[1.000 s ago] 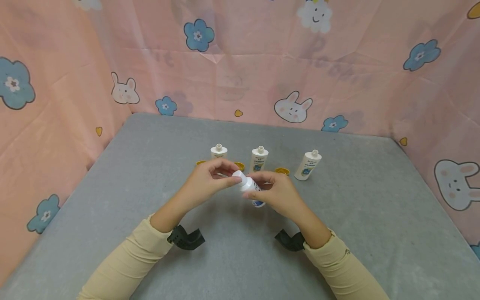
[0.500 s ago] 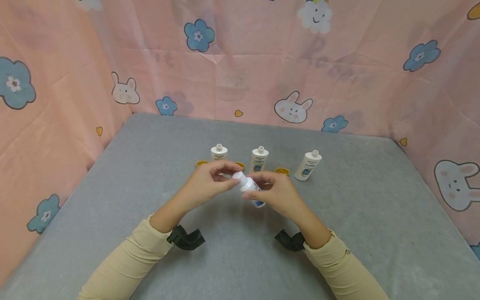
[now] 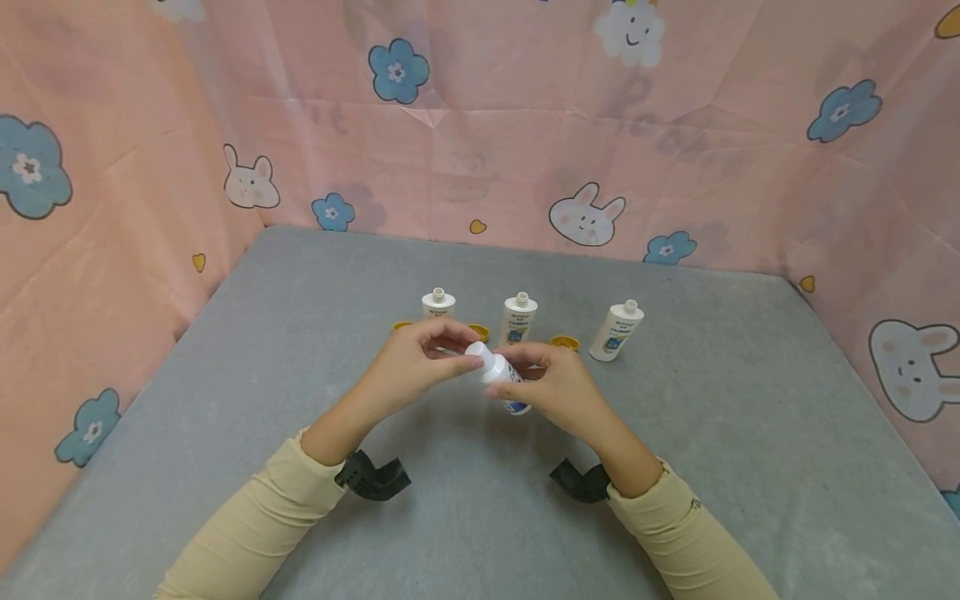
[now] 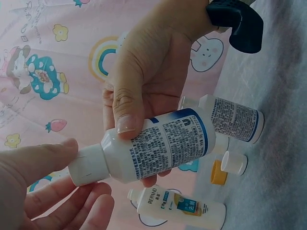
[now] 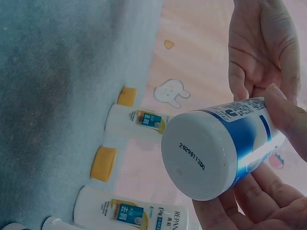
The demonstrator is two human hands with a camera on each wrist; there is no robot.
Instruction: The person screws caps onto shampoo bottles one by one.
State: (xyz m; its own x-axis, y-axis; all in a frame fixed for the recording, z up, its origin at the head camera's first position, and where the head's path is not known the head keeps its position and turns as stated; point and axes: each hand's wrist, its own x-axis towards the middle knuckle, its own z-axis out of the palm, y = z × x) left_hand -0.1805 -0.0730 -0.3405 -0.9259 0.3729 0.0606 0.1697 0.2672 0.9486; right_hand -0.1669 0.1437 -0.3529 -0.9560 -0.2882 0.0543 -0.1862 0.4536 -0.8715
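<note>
A small white bottle (image 3: 497, 372) with a dense blue-and-white printed label is held tilted above the table, its base toward the lower right. My right hand (image 3: 562, 387) grips the body between thumb and fingers. At the other end, my left hand (image 3: 412, 358) pinches the white screw cap (image 4: 89, 166), which sits on the bottle neck. The right wrist view faces the bottle's round base (image 5: 199, 155), stamped with a dark number. Behind it stand three cream bottles without caps: a left one (image 3: 438, 305), a middle one (image 3: 518, 315) and a right one (image 3: 616, 331).
Yellow caps, among them one (image 3: 564, 342) by the right cream bottle, lie among the bottles on the grey table (image 3: 720, 433). In the left wrist view another white bottle (image 4: 235, 117) stands near a loose white cap (image 4: 234, 163). Pink patterned cloth (image 3: 480, 142) walls the table.
The left thumb and fingers drew back slightly leftward half a second ago and are now forward on the cap again. The right hand and the bottle have stayed in place.
</note>
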